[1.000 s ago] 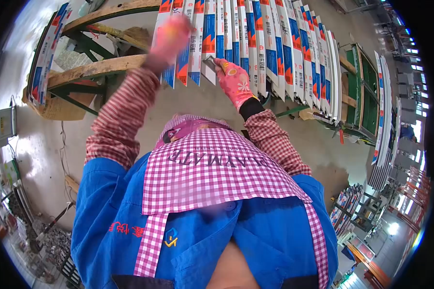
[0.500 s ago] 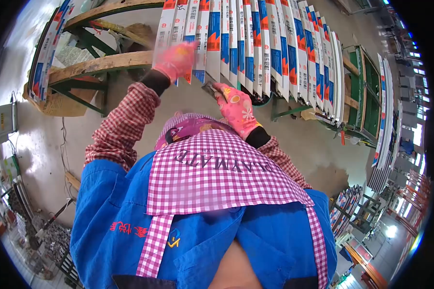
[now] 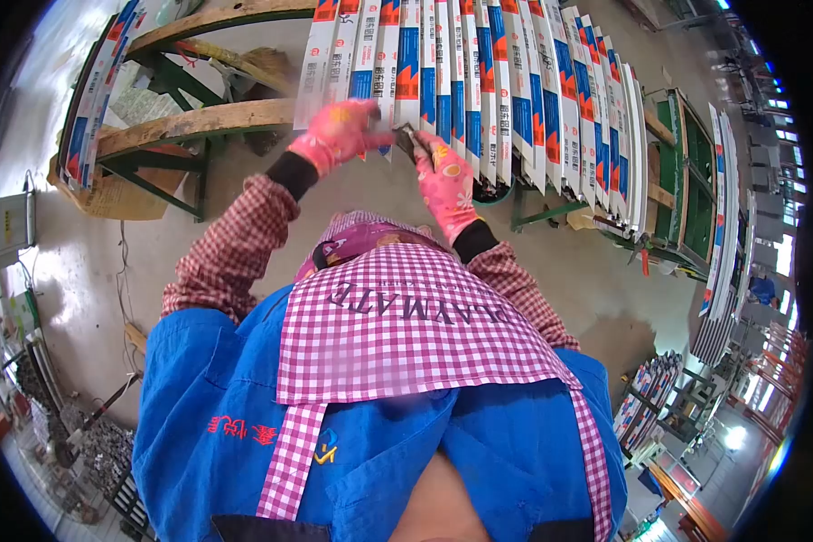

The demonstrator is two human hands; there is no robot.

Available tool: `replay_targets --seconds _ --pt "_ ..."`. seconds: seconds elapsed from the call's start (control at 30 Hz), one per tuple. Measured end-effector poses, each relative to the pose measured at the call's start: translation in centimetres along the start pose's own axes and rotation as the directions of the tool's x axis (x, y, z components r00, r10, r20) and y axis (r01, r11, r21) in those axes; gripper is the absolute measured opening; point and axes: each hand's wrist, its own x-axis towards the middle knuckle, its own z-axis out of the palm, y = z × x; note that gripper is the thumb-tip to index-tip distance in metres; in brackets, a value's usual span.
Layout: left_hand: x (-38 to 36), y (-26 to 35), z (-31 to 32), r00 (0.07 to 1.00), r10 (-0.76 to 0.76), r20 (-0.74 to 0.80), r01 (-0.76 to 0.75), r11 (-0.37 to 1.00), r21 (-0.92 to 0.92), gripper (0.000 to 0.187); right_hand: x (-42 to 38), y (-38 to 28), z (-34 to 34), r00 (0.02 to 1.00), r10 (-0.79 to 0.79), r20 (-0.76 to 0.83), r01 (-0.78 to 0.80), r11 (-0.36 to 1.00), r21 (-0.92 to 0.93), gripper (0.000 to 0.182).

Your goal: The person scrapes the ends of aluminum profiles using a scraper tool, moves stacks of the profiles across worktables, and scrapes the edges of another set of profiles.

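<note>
My left hand [image 3: 339, 135], in a pink flowered glove, is at the near ends of the wrapped profiles [image 3: 409, 81], which are long strips in white, blue and red printed film. Its fingers are drawn together and point toward my right hand, slightly blurred; I cannot tell what is between them. In a matching glove, my right hand [image 3: 446, 176] is closed around a small dark metal hand tool [image 3: 410, 140]. The tool's tip points up and left, close to the left fingertips and just below the strip ends.
Wooden-topped beams [image 3: 199, 125] on green legs run to the left of the row. More wrapped strips [image 3: 99, 95] lean at the far left. A green metal rack [image 3: 686, 181] stands on the right. Another pile of wrapped profiles [image 3: 646, 393] lies at lower right.
My left hand has come down and right from over the leftmost strips to beside the tool. My right hand has risen slightly, with the tool still in it.
</note>
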Motion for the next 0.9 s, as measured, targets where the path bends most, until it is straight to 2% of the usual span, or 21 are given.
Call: replay_targets --seconds 0.03,0.07,0.17,0.2,0.3,0.33,0.43,0.47,0.5,0.53,0.57,0.6,0.63,0.67,0.7,0.77,0.8,0.9 --pt "-0.9 1.0 0.2 0.999 -0.008 0.034 0.008 1.000 -0.006 0.035 0.5 -0.1 0.0 0.999 -0.034 -0.015 0.034 0.999 -0.033 0.026" --pt "-1.3 1.7 0.5 0.998 -0.018 0.066 0.019 1.000 -0.013 0.035 1.0 -0.5 -0.2 0.998 -0.010 0.055 0.010 1.000 -0.009 0.026" --pt "-1.6 1.6 2.8 0.999 -0.004 -0.037 0.005 1.000 0.028 0.032 2.6 -0.2 1.0 0.988 -0.100 0.120 0.108 0.992 -0.066 0.027" --pt "-1.6 2.2 2.6 0.999 -0.014 -0.046 0.013 1.000 -0.017 0.025 3.2 -0.4 1.0 0.982 -0.090 0.165 0.111 0.987 -0.120 0.027" --pt "-0.7 2.8 5.3 0.991 -0.094 -0.099 0.081 0.989 -0.124 0.020 4.2 0.9 1.3 0.981 -0.127 0.148 0.138 0.988 -0.064 0.027" --pt "-0.7 3.1 5.6 0.991 0.017 -0.132 -0.011 0.999 0.051 0.018 4.5 1.2 1.1 0.985 -0.099 0.143 0.110 0.992 -0.068 0.027" --pt "-1.1 3.6 6.0 0.969 0.047 -0.244 -0.034 0.998 0.056 0.018 4.8 1.4 0.8 0.974 -0.120 0.193 0.134 0.989 -0.060 0.027" --pt "-0.9 2.8 6.2 0.947 0.093 -0.309 -0.095 0.995 0.010 0.017 4.5 1.2 0.7 0.972 -0.101 0.210 0.119 0.990 -0.073 0.026" --pt "-0.1 2.7 4.0 0.981 -0.029 -0.193 0.054 0.990 0.129 0.018 4.5 0.5 0.5 0.971 -0.092 0.222 0.116 0.989 -0.094 0.026" --pt "1.2 0.6 2.8 0.977 -0.101 -0.186 0.139 0.969 0.203 0.015 4.5 -0.2 0.4 0.969 -0.082 0.232 0.111 0.987 -0.115 0.025" --pt "2.2 -3.1 1.0 0.919 -0.023 -0.393 0.052 0.997 0.061 0.013 4.4 -0.5 0.4 0.968 -0.069 0.243 0.105 0.985 -0.136 0.025" --pt "3.5 -7.6 -0.6 0.804 -0.075 -0.589 -0.003 0.991 -0.130 0.010 4.4 -0.4 0.5 0.969 -0.086 0.230 0.123 0.981 -0.152 0.025" --pt "4.7 -11.9 -2.2 0.646 -0.122 -0.754 -0.137 0.953 -0.272 0.008 4.4 -0.1 0.7 0.971 -0.101 0.216 0.139 0.976 -0.167 0.025" --pt "4.0 -11.0 -8.7 0.685 -0.313 -0.658 -0.225 0.768 -0.600 0.007 4.2 0.1 0.8 0.971 -0.116 0.207 0.155 0.970 -0.185 0.025" --pt "3.4 -9.9 -12.9 0.737 -0.452 -0.502 -0.281 0.470 -0.836 0.006 4.0 0.1 0.8 0.977 -0.106 0.185 0.130 0.984 -0.124 0.024" --pt "1.5 -7.7 -14.7 0.799 -0.414 -0.437 -0.338 0.293 -0.894 0.007 3.4 -0.2 0.7 0.986 -0.084 0.142 0.084 0.996 0.004 0.024" --pt "0.9 -6.9 -14.9 0.829 -0.387 -0.405 -0.354 0.199 -0.914 0.008 2.9 -0.3 0.5 0.979 -0.167 0.114 0.163 0.986 0.041 0.025" --pt "0.4 -7.4 -9.1 0.865 -0.417 -0.280 -0.232 0.162 -0.959 0.009 0.1 -2.9 -1.1 0.960 -0.007 0.281 0.036 0.995 -0.097 0.026"
